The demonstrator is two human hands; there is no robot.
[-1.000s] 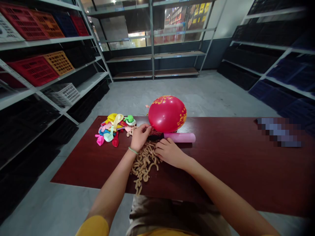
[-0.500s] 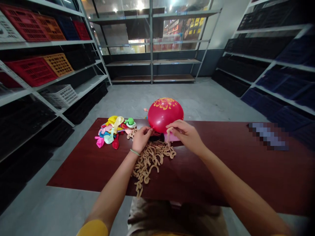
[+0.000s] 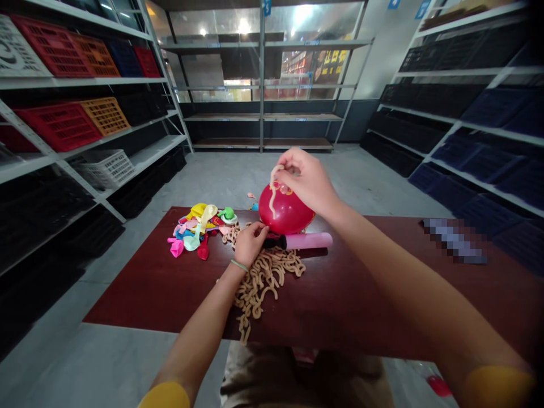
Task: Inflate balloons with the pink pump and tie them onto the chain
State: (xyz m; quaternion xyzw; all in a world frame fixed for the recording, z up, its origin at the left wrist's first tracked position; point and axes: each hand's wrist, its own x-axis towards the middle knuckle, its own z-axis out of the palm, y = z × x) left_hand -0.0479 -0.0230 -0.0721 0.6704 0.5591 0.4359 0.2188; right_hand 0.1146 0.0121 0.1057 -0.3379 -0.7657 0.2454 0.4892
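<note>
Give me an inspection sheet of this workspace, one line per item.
Surface: dark red wooden table, mostly bare on its right side.
Job's things: inflated red balloon on the table; pink hand pump lying in front of it; heap of tan strips; one tan strip lifted.
Clutter: pile of uninflated coloured balloons to the left.
Hands: left hand pinches at the balloon's neck beside the pump's black end; right hand is raised above the balloon and holds the lifted strip, which dangles.
Cables: nothing seen.
Surroundings: metal shelving; red and orange crates on the left shelves; grey floor; a blurred patch on the table's right.
</note>
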